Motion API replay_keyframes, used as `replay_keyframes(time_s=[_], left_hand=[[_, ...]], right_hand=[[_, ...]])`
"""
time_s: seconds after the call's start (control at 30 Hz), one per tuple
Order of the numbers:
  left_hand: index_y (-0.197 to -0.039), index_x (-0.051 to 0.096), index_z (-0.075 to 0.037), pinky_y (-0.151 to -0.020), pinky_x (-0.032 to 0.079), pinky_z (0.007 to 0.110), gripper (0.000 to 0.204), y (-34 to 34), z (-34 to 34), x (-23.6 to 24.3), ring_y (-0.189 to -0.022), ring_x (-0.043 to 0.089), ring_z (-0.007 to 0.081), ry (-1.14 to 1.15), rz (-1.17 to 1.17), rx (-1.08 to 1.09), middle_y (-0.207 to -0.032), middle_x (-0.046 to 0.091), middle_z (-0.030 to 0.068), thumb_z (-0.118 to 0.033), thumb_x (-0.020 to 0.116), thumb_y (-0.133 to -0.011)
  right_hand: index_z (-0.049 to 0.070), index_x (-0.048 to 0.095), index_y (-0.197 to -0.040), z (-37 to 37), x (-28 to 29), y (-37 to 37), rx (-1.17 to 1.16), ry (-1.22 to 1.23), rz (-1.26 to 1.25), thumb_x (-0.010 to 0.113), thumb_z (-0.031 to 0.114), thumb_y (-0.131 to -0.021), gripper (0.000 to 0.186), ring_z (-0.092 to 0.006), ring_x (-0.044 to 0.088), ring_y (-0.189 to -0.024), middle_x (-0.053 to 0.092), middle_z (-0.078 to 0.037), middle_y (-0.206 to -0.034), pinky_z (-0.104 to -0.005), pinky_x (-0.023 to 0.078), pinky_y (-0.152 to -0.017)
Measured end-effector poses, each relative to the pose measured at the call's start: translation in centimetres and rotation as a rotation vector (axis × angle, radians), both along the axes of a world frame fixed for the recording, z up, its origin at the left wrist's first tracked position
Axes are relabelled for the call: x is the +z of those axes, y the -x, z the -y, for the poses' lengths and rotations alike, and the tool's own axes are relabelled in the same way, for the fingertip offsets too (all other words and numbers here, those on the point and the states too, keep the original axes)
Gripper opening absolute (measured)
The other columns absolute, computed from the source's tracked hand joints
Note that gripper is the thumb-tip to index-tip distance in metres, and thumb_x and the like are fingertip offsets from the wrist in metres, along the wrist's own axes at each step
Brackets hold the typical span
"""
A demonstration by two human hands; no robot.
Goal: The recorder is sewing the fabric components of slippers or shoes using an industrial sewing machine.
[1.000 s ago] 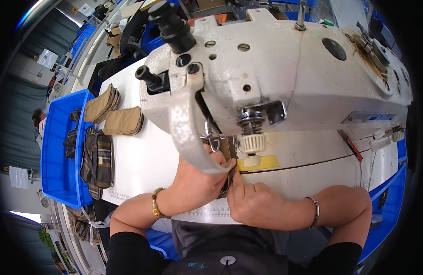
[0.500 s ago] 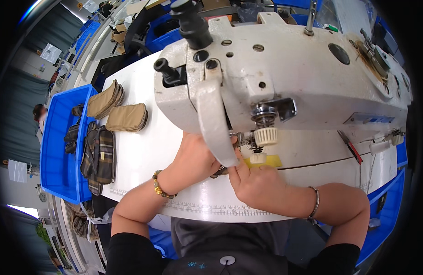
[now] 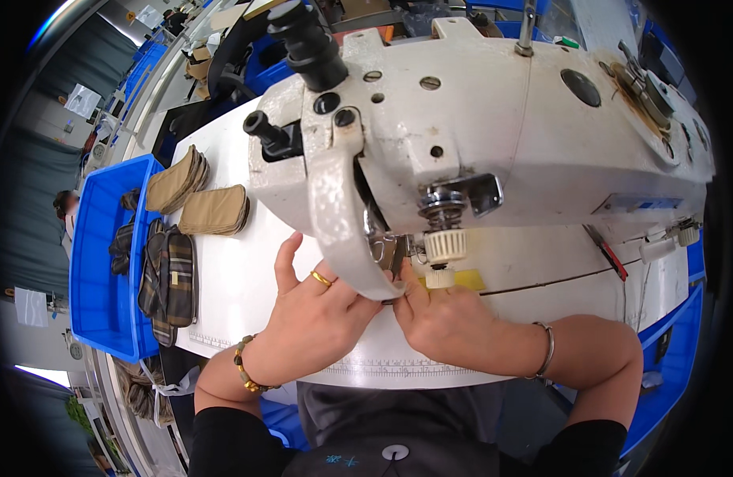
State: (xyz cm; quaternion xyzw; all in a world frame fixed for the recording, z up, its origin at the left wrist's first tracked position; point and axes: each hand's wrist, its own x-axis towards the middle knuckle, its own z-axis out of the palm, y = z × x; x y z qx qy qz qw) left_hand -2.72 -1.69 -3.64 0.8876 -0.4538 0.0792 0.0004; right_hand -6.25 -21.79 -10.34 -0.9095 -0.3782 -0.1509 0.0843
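Head camera view, taken from left to right, showed a blue bin (image 3: 92, 278) farthest out to the left of the left hand, with dark bundles (image 3: 122, 242) lying inside it. Plaid pouches (image 3: 169, 278) lay against the bin's near wall, on the side toward that hand. Two stacks of tan fabric pieces (image 3: 214, 210) sat beyond the left hand and to its left, on the white tabletop (image 3: 263, 286). A beaded bracelet (image 3: 243, 366) circled the left wrist. The left hand (image 3: 322, 318) was palm down, its little finger stuck out to the left and a gold ring (image 3: 322, 278) on the finger beside it; its other fingers reached right, partly hidden behind the curved white lever (image 3: 338, 222) of a sewing machine (image 3: 477, 119), so whether they pinched or only pressed could not be told. Just beyond the fingertips of both hands, below the machine head, was a brown fabric piece (image 3: 388, 253), largely covered. The right hand (image 3: 446, 322) lay close beside the left, index finger stretched toward the piece and the rest curled; its grip could not be told either. A yellow patch (image 3: 469, 279) showed just beyond its knuckles. A metal bangle (image 3: 550, 350) ringed the right wrist, and a red-handled tool (image 3: 613, 258) rested well to the right of that hand, farther out.
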Motion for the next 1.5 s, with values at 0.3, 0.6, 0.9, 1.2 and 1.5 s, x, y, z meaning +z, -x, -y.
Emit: replay_keyframes(time_s=[0.3,0.6,0.9,1.2,1.5], left_hand=[[-0.096,0.076,-0.017,-0.103,0.021,0.064,0.020,-1.3,-0.2,-1.7,-0.117,0.055,0.0186,0.078,-0.112,-0.042,-0.115,0.065,-0.0026,-0.013,0.066,-0.078],[-0.093,0.074,-0.009,-0.080,0.039,0.044,0.023,-3.4,0.4,-3.3,-0.092,0.058,0.0234,0.298,-0.218,-0.190,-0.100,0.065,0.0026,-0.009,0.075,-0.069],[-0.087,0.072,-0.003,-0.064,0.049,0.035,0.021,-3.2,0.9,-3.2,-0.078,0.058,0.0263,0.355,-0.266,-0.233,-0.089,0.062,0.0049,-0.002,0.075,-0.066],[-0.083,0.071,-0.008,-0.073,0.043,0.039,0.013,-4.5,0.9,-4.0,-0.081,0.062,0.0237,0.322,-0.221,-0.135,-0.086,0.064,0.0035,-0.008,0.074,-0.071],[-0.092,0.073,-0.005,-0.083,0.047,0.042,0.015,-5.8,1.2,-3.2,-0.087,0.064,0.0291,0.417,-0.313,-0.055,-0.087,0.069,0.0086,-0.011,0.071,-0.079]], right_hand=[[-0.006,0.067,-0.083,0.1,0.4,0.4,0.063,0.008,0.125,0.062,0.011,-0.070,0.021,-0.0142,0.058,-0.051,0.068,-0.026,-0.090,-0.0259,0.046,-0.042],[-0.006,0.068,-0.082,-0.1,0.4,1.1,0.139,-0.043,0.193,0.062,0.014,-0.071,0.024,-0.0127,0.060,-0.051,0.070,-0.027,-0.091,-0.0236,0.046,-0.043],[-0.003,0.069,-0.086,-0.1,0.2,1.2,0.120,-0.034,0.166,0.062,0.014,-0.071,0.024,-0.0108,0.056,-0.050,0.071,-0.023,-0.093,-0.0232,0.043,-0.043],[-0.004,0.069,-0.093,0.3,-0.2,-0.6,0.053,-0.052,0.187,0.061,0.012,-0.069,0.029,-0.0141,0.057,-0.047,0.070,-0.020,-0.088,-0.0269,0.045,-0.041],[-0.007,0.066,-0.107,0.6,-1.0,-1.4,-0.014,-0.097,0.090,0.062,0.011,-0.072,0.039,-0.0145,0.053,-0.040,0.066,-0.006,-0.067,-0.0303,0.043,-0.040]])
